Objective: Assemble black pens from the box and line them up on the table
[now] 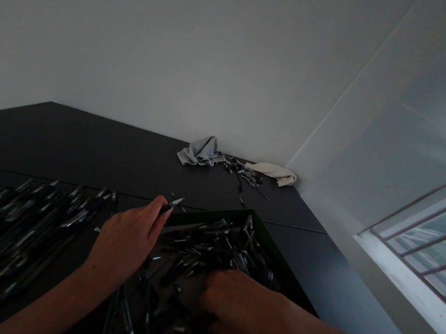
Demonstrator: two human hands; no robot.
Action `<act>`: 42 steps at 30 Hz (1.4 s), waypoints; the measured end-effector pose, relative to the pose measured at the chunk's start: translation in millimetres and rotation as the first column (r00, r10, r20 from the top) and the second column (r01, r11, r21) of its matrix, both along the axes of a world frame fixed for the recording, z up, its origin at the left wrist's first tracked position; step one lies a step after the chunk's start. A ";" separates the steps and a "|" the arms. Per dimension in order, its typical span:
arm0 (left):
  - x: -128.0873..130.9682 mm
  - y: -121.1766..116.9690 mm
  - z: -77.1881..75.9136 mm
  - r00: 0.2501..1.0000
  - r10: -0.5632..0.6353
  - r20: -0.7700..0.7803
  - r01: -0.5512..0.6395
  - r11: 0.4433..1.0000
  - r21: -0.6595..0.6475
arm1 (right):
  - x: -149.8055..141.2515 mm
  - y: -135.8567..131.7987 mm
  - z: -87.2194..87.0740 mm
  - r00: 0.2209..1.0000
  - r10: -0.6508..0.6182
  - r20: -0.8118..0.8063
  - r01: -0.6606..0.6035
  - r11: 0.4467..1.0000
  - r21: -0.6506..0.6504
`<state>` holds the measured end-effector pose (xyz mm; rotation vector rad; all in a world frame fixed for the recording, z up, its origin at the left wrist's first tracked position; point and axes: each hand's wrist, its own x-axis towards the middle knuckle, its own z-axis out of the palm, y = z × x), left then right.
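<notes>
Our left hand [128,236] pinches a craft knife [169,206]; our right hand [239,309], grip unclear, rests in the heap [209,250] in the green tray [275,261]. A laid-out batch [16,229] lies to the tray's left.

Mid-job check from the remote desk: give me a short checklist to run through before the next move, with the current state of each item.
1. Left hand grip on the dark-handled, metal-tipped tool: ok, pinched in the fingers with the tip pointing away.
2. Right hand grip: cannot tell, its fingers are down among the parts in the green tray.
3. Tool pile separate from the tray: ok, the left forearm lies between them.
4. Tabletop free of strays: not ok, a small dark piece lies loose beyond the tray.
5. Far heap of parts between the gray cloth and the cream cloth: ok.
</notes>
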<state>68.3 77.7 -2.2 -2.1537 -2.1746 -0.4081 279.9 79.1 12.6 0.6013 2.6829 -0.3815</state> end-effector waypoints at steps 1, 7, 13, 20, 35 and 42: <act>0.1 -0.2 0.2 1.000 0.001 -0.003 -0.001 1.000 0.002 | -1.3 -0.5 -1.3 0.999 0.018 -0.029 -0.019 1.000 -0.023; 0.7 -2.1 1.9 1.000 0.005 -0.006 -0.005 1.000 0.003 | -5.9 2.5 4.4 0.980 0.017 -0.196 -0.035 0.995 -0.089; 0.0 -1.5 1.3 1.000 -0.003 0.012 0.003 1.000 -0.003 | -1.7 10.0 17.2 0.965 -0.129 -0.227 0.128 0.992 -0.019; 0.2 -1.9 0.4 0.999 -0.005 0.035 0.005 1.000 -0.014 | 3.5 15.3 13.1 0.917 -0.244 -0.315 0.260 0.966 0.010; 0.3 -2.3 2.0 1.000 -0.010 -0.015 0.010 1.000 -0.004 | -20.9 14.9 6.3 0.658 -0.750 -0.067 0.338 0.374 -0.864; 0.0 -2.3 1.6 1.000 -0.014 -0.017 0.014 1.000 0.003 | -18.7 12.3 34.5 0.957 -0.250 -0.145 0.169 0.892 -0.420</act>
